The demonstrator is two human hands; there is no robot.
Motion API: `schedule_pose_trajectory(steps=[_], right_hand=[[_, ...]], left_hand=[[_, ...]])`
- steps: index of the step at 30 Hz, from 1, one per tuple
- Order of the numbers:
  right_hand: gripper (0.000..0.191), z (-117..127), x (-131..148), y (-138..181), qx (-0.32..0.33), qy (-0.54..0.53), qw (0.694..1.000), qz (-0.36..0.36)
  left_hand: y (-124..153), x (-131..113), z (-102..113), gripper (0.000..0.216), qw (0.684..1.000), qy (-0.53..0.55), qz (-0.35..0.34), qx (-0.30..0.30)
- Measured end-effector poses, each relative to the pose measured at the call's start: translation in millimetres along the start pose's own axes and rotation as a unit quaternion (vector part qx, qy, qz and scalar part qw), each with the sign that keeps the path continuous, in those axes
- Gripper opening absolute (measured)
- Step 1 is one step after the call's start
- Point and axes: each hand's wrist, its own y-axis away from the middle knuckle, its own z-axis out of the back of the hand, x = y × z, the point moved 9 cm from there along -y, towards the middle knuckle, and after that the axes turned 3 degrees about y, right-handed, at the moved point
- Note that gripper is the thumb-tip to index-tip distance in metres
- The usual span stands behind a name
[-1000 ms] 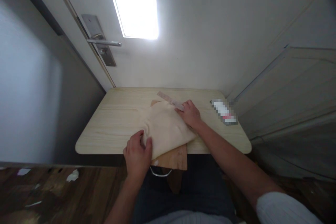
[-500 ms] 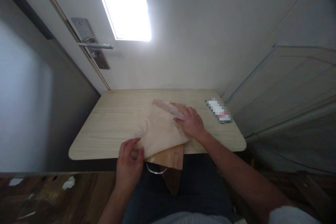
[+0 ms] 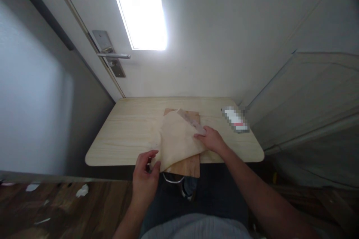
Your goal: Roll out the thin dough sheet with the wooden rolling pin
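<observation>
A cream cloth (image 3: 176,140) lies over a brown wooden cutting board (image 3: 187,165) on a small light wooden table (image 3: 131,130). My left hand (image 3: 146,179) pinches the cloth's near left corner at the table's front edge. My right hand (image 3: 212,140) rests on the cloth's right edge and holds a pale ruler (image 3: 190,120) that lies slanted across the cloth's top right side. The board sticks out past the table's front edge, with a metal hanging loop (image 3: 171,179) below it.
A blurred white-and-red packet (image 3: 236,120) lies at the table's far right corner. A white door with a metal handle (image 3: 113,56) and a bright glass panel stands behind the table. A cabinet is at the right. Paper scraps lie on the wooden floor at left.
My left hand slid from on top of the cloth down to its near corner and pinched it. My right hand drew the ruler nearer and to the right along the cloth's edge.
</observation>
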Motion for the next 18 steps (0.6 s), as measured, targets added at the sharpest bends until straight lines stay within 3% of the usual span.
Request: schedule_pose_trajectory(steps=[5, 9, 11, 14, 18], right_hand=[[0.024, 1, -4, -12, 0.014, -0.100, 0.995, 0.017], [0.025, -1, -8, -23, 0.030, -0.142, 0.989, 0.035], [0.023, -3, -11, -26, 0.034, -0.155, 0.987, 0.034], [0.021, -4, -16, -29, 0.030, -0.145, 0.989, 0.022], [0.022, -7, -19, -29, 0.032, -0.135, 0.990, 0.008]], left_hand=[[19, 8, -3, 0.026, 0.999, 0.039, 0.017, 0.004], [15, 6, 6, 0.025, 0.999, -0.031, -0.011, 0.015], [-12, 5, 17, 0.027, 0.995, -0.095, -0.037, -0.007], [-80, 11, 26, 0.030, 0.979, -0.188, -0.066, -0.031], [-158, 27, 13, 0.038, 0.963, -0.263, -0.061, -0.005]])
